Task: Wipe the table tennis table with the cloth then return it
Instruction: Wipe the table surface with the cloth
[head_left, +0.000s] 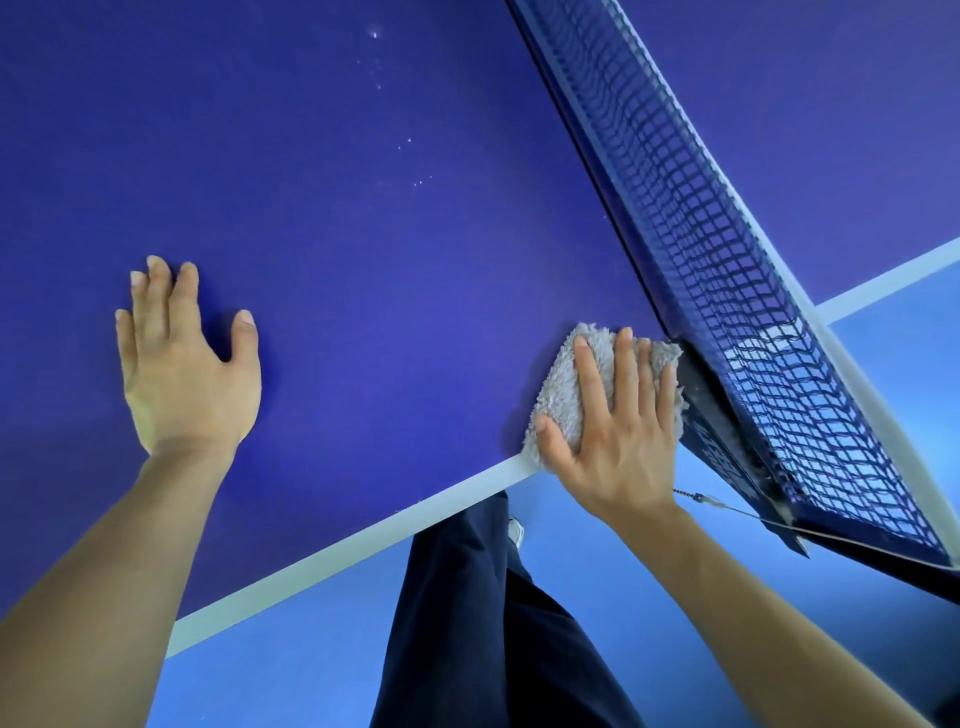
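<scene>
The left hand (182, 364) lies flat on the dark blue table tennis table (363, 270), fingers straight and close together, thumb spread to the side, holding nothing. Further along the surface, up toward the far side, a scatter of small white specks (410, 150) dots the blue. The white edge line (332, 551) of the table runs diagonally from lower left to upper right, and below it a leg in dark trousers (467, 623) stands on a lighter blue floor (291, 675), with part of a white shoe (515, 530) showing beside it. To the right, the right hand (618, 431) presses a grey fluffy cloth (566, 384) against the tabletop with straight, spread fingers, the thumb lying along the cloth's near side; the cloth sits at the table's edge line, its far corner touching the base of the net. The dark blue net (727, 270) with its white top band runs diagonally across the right side, fixed by a black clamp post (727, 447) just beside the hand.
</scene>
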